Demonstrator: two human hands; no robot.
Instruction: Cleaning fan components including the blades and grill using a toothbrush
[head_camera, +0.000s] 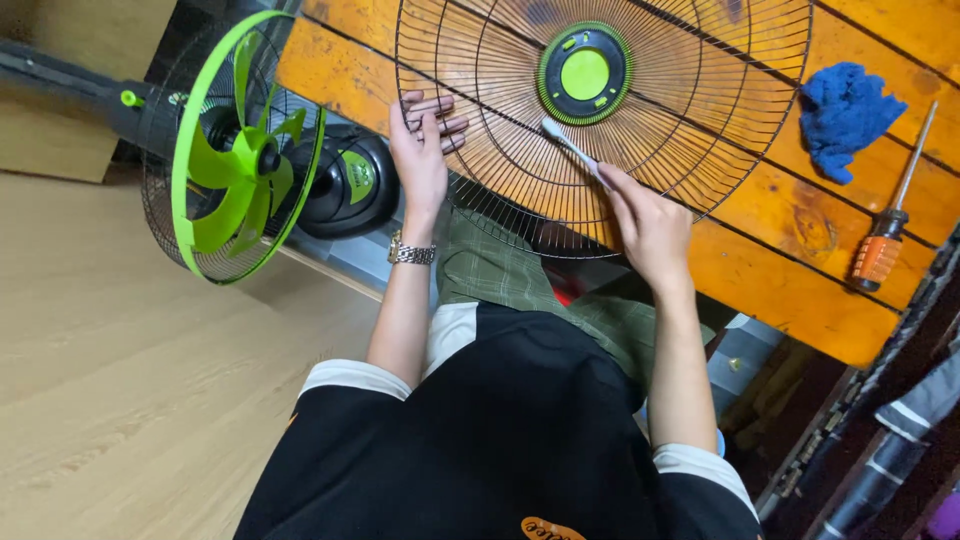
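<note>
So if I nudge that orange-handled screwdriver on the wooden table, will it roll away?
Probably a little: the orange-handled screwdriver has a rounded handle and a thin round shaft, and lies flat on the orange wooden table. It looks stiff, and its ribbed handle should resist slipping.

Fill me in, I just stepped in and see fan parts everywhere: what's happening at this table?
A person is working on a round wire fan grille that lies flat on an orange wooden table. The left hand steadies the grille's rim, while the right hand holds a small white brush against the wires near the green centre cap. A blue cloth and an orange-handled screwdriver lie to the side. The fan with green blades stands beside the table, its front uncovered.
</note>
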